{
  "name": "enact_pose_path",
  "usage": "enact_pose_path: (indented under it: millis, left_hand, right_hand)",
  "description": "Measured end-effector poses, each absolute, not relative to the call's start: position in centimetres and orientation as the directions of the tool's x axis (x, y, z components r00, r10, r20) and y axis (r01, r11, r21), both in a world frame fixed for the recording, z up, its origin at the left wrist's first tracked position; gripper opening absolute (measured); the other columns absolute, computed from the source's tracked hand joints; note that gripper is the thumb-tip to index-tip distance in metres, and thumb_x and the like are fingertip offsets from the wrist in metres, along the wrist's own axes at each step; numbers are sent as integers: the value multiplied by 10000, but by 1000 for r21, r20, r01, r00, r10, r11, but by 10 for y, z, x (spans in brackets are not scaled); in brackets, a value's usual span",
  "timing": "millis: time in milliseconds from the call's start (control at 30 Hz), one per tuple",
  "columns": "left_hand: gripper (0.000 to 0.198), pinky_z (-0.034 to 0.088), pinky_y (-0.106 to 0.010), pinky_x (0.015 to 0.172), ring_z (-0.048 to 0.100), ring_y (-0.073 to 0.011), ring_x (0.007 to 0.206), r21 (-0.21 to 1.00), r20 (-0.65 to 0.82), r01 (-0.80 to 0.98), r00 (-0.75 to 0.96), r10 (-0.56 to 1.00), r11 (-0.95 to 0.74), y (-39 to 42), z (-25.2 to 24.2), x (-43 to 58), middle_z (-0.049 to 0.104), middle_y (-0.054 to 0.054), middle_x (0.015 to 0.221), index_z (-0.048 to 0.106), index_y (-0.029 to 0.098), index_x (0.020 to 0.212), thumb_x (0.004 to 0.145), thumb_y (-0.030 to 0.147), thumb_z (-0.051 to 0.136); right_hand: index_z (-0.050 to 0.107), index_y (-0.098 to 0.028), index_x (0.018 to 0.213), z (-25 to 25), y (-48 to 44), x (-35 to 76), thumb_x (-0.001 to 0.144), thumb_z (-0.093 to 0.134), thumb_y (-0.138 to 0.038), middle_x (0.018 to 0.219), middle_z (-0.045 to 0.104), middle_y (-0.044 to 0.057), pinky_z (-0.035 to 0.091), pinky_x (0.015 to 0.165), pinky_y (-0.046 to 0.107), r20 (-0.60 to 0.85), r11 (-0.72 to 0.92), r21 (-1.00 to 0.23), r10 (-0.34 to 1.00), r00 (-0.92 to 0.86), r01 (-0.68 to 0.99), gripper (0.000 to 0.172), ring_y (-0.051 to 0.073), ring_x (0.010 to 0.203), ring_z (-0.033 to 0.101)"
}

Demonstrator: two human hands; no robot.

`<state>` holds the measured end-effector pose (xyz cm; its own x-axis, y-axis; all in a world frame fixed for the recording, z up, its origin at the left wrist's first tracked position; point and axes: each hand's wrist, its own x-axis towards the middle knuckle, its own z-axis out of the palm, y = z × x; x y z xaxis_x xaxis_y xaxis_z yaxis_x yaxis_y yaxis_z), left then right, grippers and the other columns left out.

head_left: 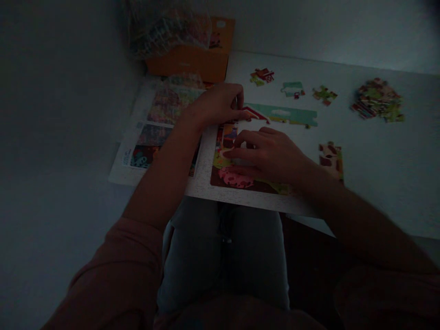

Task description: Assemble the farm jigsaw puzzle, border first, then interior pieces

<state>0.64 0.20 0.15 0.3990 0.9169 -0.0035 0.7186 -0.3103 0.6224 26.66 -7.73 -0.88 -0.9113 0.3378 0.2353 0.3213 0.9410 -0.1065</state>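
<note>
The picture is dim. My left hand curls at the top edge of a partly joined jigsaw puzzle, its fingertips by a red roof piece; I cannot tell if they pinch anything. My right hand lies with its fingers apart on the puzzle, over a pink shape. A teal sky strip runs to the right of the roof piece. Several loose groups of joined pieces lie above it, and a spotted section lies to the right. A heap of loose pieces sits at the far right.
The puzzle rests on a speckled white board on a white table. A printed picture sheet lies to the left. Behind it stand an orange box and a crumpled plastic bag. A wall borders the left and back.
</note>
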Motion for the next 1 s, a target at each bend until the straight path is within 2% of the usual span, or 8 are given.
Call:
enact_pose_path:
  millis: [100, 267, 367, 467, 567, 667, 867, 1000]
  left_hand:
    - [289, 433, -401, 820, 675, -240, 959, 628, 19, 708, 401, 916, -323, 0, 4, 8, 811, -37, 1018, 731, 279, 988, 1027, 367, 1003]
    - [297, 464, -419, 859, 692, -262, 1007, 606, -3, 727, 407, 913, -322, -1, 6, 9, 870, -46, 1117, 745, 310, 1005, 1059, 461, 995]
    - [330, 446, -427, 844, 690, -258, 978, 612, 28, 715, 408, 912, -338, 0, 5, 9, 868, -62, 1118, 710, 299, 966, 1034, 389, 1020]
    - [286, 465, -451, 853, 708, -268, 994, 615, -5, 726, 394, 919, -308, 0, 5, 9, 870, -59, 1132, 760, 299, 1006, 1037, 418, 1018]
    - [232, 505, -488, 895, 703, -283, 1056, 612, -39, 736, 392, 919, -288, 1, 4, 7, 897, -41, 1175, 845, 327, 1098, 1056, 503, 990]
    - [260, 520, -511, 961, 665, -286, 1099, 604, -45, 736, 412, 910, -304, 3, 2, 5, 930, -13, 1243, 880, 353, 1194, 1063, 564, 956]
    - [369, 512, -502, 911, 738, -329, 1151, 616, -53, 736, 394, 918, -280, 3, -1, 5, 914, -64, 1196, 893, 309, 1241, 1022, 599, 952]
    - [339, 514, -512, 931, 707, -316, 1134, 615, -64, 735, 406, 912, -284, 1, 2, 5, 917, -34, 1198, 878, 349, 1211, 1049, 641, 938]
  right_hand:
    - [894, -355, 1511, -10, -78, 266, 1321, 687, -502, 1513, 869, 85, 511, 997, 436, 227, 939, -114, 343, -911, 325, 317, 277, 1151, 767]
    - [898, -340, 1537, -7, -77, 268, 1328, 676, -491, 1563, 845, 106, 537, 975, 437, 253, 946, -100, 323, -912, 307, 340, 272, 1111, 763]
    - [920, -349, 1517, -4, -75, 272, 1342, 655, -481, 1440, 857, 96, 542, 942, 425, 274, 969, -112, 242, -931, 219, 345, 249, 1031, 744]
    - [950, -348, 1455, 0, -72, 273, 1329, 680, -452, 1267, 858, 77, 532, 915, 411, 238, 980, -152, 164, -957, 130, 315, 229, 943, 709]
    - [942, -342, 1482, 2, -70, 273, 1316, 689, -437, 1233, 849, 85, 529, 917, 413, 177, 977, -178, 146, -973, 115, 316, 235, 937, 709]
    - [917, -330, 1510, 0, -69, 272, 1315, 674, -411, 1242, 842, 91, 524, 926, 413, 162, 975, -180, 163, -973, 133, 322, 243, 967, 725]
    - [907, -321, 1511, -2, -68, 273, 1283, 740, -372, 1331, 849, 102, 526, 942, 405, 172, 971, -181, 188, -967, 156, 287, 245, 1007, 737]
    - [931, -333, 1497, 1, -69, 274, 1247, 813, -340, 1572, 849, 123, 582, 1028, 436, 190, 969, -187, 197, -962, 162, 276, 279, 1142, 779]
